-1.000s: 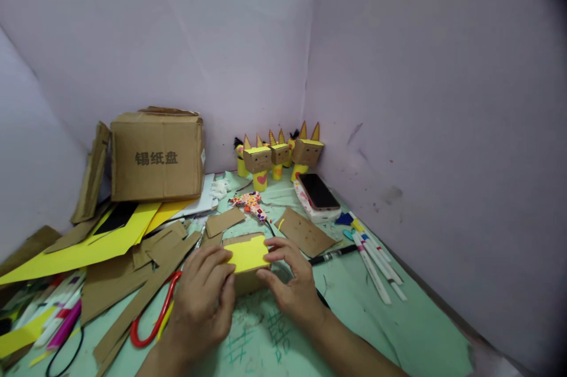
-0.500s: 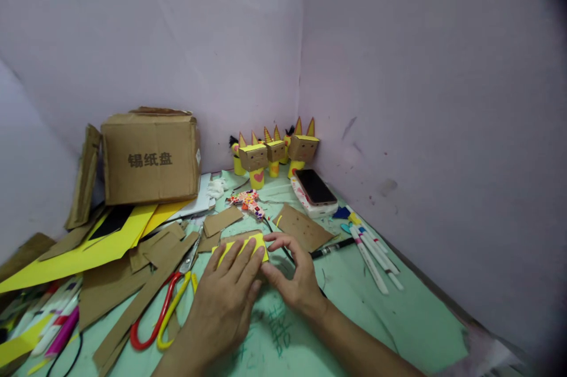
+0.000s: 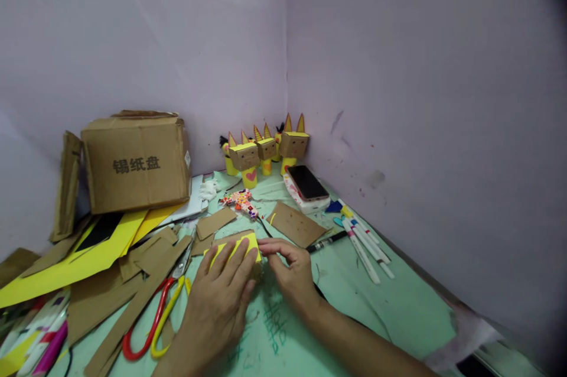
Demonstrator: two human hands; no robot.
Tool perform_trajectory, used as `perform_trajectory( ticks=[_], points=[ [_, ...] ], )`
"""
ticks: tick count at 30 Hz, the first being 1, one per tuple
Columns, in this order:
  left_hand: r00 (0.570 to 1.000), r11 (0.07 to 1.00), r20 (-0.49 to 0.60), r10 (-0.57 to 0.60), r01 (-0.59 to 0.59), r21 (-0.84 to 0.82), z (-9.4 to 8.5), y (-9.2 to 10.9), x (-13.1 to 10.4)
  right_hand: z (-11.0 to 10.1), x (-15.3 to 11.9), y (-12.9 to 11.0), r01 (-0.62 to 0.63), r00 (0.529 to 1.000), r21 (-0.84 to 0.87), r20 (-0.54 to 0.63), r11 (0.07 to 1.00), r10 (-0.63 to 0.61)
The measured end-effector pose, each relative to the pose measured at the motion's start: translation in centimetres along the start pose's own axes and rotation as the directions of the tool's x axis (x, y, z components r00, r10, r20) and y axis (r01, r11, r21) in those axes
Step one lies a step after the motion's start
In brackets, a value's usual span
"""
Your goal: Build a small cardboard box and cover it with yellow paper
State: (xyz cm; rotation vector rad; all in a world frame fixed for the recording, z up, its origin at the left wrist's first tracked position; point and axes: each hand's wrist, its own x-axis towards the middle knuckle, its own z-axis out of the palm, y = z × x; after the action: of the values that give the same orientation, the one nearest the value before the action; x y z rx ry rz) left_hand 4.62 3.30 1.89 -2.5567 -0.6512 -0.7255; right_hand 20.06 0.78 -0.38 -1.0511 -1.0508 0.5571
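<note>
A yellow paper piece (image 3: pixel 253 241) lies over a small cardboard piece, whose brown edge shows behind it. My left hand (image 3: pixel 225 282) rests flat on the yellow paper, fingers spread, and covers much of it. At the paper's right edge is my right hand (image 3: pixel 292 267), its fingers stretched out and their tips touching the edge or very close to it. The right thumb sits just below those fingers. Under the left hand, the near side of the piece is mostly hidden.
Scissors (image 3: pixel 148 321) with red and yellow handles lie left, beside cardboard strips (image 3: pixel 133 306). A cardboard box (image 3: pixel 137 167) stands behind. A patterned glue gun (image 3: pixel 241 202), a phone (image 3: pixel 308 182), markers (image 3: pixel 363 247) and cardboard-headed figures (image 3: pixel 245 156) are farther back and right.
My right fingers have straightened and drawn together along the paper's right edge; before, thumb and forefinger stood apart around its corner. My left hand stays on the paper. The view has shifted slightly right.
</note>
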Motion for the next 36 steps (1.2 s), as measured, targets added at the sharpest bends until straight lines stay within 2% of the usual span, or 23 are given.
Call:
perform_trajectory(
  ticks=[6,17,23,28,31,36],
  points=[
    [1.0,0.999,-0.014,-0.002,0.002,-0.035,-0.1,0.0,0.3,0.2,-0.1,-0.1,-0.116,0.992,0.103,-0.042,0.988,0.121],
    [0.998,0.997,0.021,-0.062,0.063,-0.037,-0.3,0.6,0.6,0.2,-0.1,-0.1,-0.126,0.99,0.12,-0.047,0.985,0.133],
    [0.997,0.996,0.015,-0.079,0.08,-0.045,-0.3,0.8,0.7,-0.1,-0.3,-0.7,-0.102,0.993,0.116,0.069,0.988,0.095],
    [0.997,0.996,0.006,-0.079,0.079,-0.047,-0.2,1.0,0.7,0.2,-0.8,-0.5,-0.051,0.999,0.139,0.022,0.989,0.049],
    [0.994,0.993,0.004,-0.108,0.108,-0.056,-0.3,1.1,0.7,0.2,-1.0,-0.2,-0.039,0.999,0.137,0.031,0.99,0.035],
    [0.991,0.989,-0.004,-0.131,0.131,-0.074,-0.4,1.4,0.9,0.3,-1.0,0.2,-0.083,0.996,0.127,0.034,0.988,0.079]
  ],
)
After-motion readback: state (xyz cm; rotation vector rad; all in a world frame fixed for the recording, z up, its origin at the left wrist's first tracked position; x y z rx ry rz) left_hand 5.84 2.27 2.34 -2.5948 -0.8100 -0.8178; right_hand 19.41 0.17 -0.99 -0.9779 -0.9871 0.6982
